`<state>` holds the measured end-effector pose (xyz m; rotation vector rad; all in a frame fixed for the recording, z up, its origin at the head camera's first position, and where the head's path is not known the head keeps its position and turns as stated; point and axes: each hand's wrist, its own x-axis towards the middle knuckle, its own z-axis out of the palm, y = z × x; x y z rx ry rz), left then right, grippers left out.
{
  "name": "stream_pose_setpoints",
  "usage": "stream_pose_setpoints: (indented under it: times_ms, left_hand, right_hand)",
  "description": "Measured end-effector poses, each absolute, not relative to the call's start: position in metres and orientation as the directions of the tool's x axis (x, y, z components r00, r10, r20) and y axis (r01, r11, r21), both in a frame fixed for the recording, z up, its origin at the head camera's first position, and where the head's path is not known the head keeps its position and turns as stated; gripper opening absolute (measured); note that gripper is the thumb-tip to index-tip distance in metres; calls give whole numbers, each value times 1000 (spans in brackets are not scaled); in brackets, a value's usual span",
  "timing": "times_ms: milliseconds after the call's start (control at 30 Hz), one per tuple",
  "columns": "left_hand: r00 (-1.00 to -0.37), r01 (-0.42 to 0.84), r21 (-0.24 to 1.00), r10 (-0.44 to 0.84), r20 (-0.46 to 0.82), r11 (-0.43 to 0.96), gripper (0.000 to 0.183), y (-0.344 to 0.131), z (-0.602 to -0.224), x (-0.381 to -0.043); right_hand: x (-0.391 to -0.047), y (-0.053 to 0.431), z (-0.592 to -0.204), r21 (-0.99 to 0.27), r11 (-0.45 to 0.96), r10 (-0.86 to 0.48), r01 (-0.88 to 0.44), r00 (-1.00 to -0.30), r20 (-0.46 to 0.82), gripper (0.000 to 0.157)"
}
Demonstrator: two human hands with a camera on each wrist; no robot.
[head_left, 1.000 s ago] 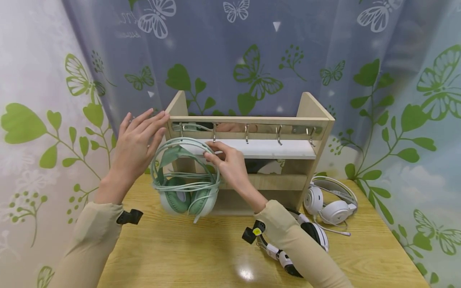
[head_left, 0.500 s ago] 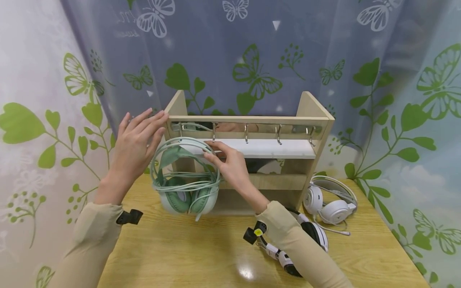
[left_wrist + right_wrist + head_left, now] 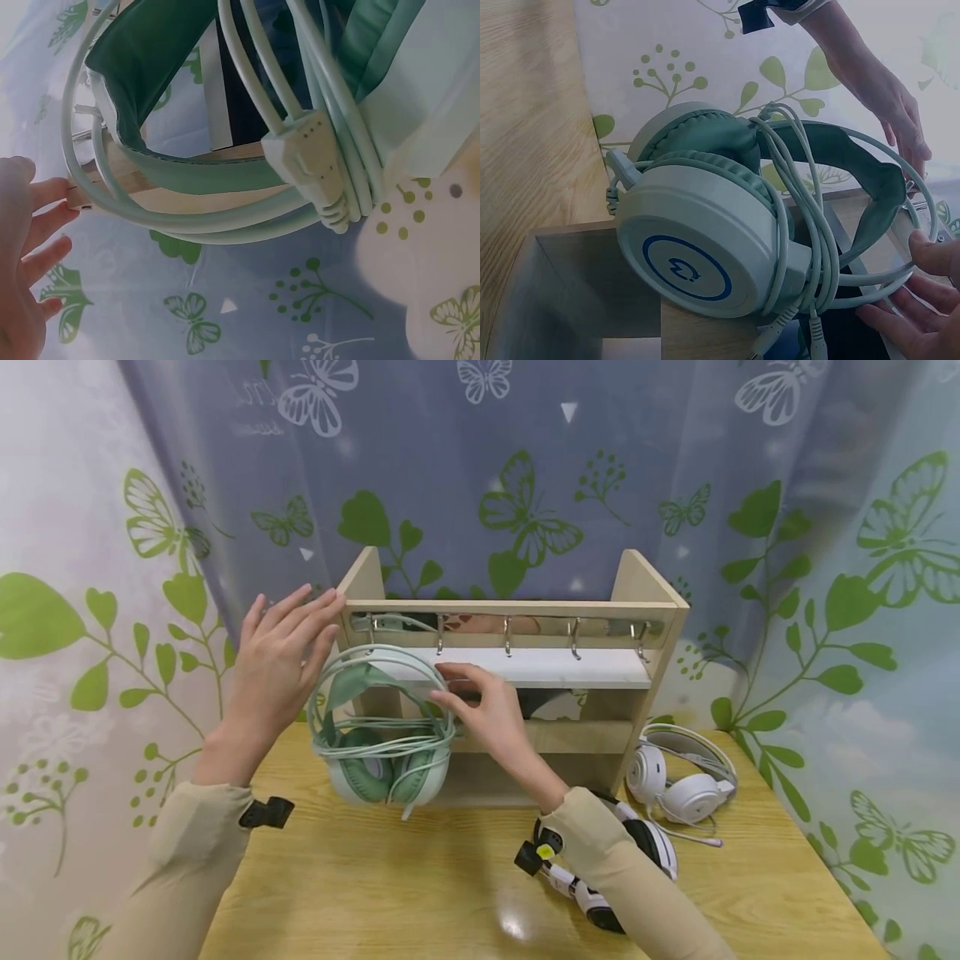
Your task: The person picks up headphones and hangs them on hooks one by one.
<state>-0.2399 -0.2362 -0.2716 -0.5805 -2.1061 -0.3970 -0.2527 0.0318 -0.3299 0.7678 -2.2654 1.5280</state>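
Mint green headphones [image 3: 431,783] with their cable wound round them hang at the leftmost hook [image 3: 371,628] of a wooden rack [image 3: 543,737]. The headband loops over that hook in the left wrist view, and the ear cups hang below. My right hand [image 3: 495,718] is at the right side of the headband, thumb and fingers spread apart close to it. The right wrist view shows the band passing between the thumb and fingers. With fingers extended, my left hand [image 3: 273,672] rests its fingertips on the rack's upper left corner.
Several metal hooks line the rack's front bar, including a middle hook [image 3: 508,639]. White headphones [image 3: 690,799] lie on the wooden table [image 3: 375,893] right of the rack. A black and white headset [image 3: 663,843] lies partly hidden under the right forearm. A patterned curtain [image 3: 450,468] hangs behind.
My right thumb and fingers have parted at the headband, and that hand has lowered slightly. The left hand stays at the rack corner; the headphones hang as before. The head view has shifted slightly.
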Motion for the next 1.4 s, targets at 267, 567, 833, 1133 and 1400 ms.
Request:
stream_pose_setpoints:
  times_ms: [267,567,833,1133,1400]
  left_hand:
    - [-497,531,57,257,829,845,39,-235,-274,-240]
    - [-465,567,43,277,841,822,43,-227,-274,-245]
    - [-461,583,21,308,832,812,48,-216,-273,-248]
    - [-483,578,4,339,807,816,50,-209,-274,-249]
    - [-497,569,14,330,803,822,51,-206,-275,-250]
  right_hand:
    - [-252,38,-336,-769,263,-282,-583,-809,517,41]
    - [-248,43,-338,-772,229,-296,-593,-798,525,40]
    - [-244,46,-338,-799,177,-315,-574,-803,507,36]
    - [-242,51,-340,-798,182,-328,-574,-801,501,36]
    - [-239,61,-339,-798,183,-332,-574,-800,499,35]
